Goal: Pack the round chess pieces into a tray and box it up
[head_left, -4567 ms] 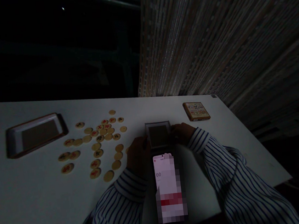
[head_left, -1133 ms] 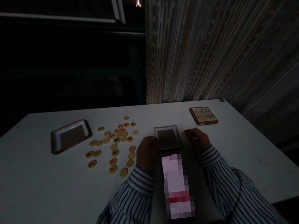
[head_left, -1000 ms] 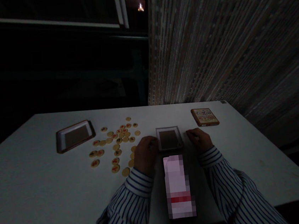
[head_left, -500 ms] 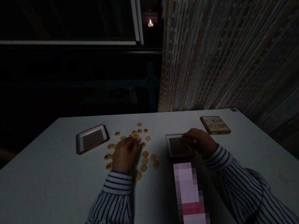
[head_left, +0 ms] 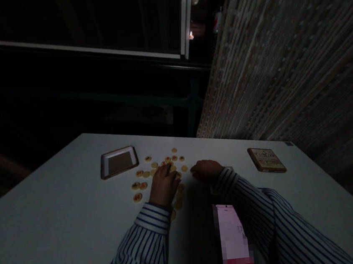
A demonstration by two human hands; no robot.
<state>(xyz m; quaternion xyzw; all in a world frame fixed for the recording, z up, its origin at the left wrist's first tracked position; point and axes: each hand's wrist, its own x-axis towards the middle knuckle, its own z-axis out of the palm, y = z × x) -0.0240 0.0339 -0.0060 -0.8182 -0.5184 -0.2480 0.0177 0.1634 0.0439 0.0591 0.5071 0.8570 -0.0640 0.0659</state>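
Observation:
My left hand [head_left: 164, 183] lies on a scatter of several round wooden discs [head_left: 146, 174] with red or black marks, fingers stretched flat over them. My right hand [head_left: 205, 170] rests just right of the discs, knuckles up and fingers curled under; what they hold, if anything, is hidden. Both arms wear striped sleeves. The small dark tray that stood in front of me is covered by my right wrist. All of this sits on a white table [head_left: 62, 219] in dim light.
A shallow red-rimmed tray [head_left: 118, 162] lies left of the discs. A small printed box [head_left: 266, 159] sits at the right near the table's far corner. A lit phone [head_left: 233, 235] lies close to me. A ribbed wall [head_left: 282, 62] rises on the right, a dark window [head_left: 90, 32] behind.
My left hand left the small tray and moved left onto the discs. My right hand crossed over the small tray toward the discs. The view has swung to the left.

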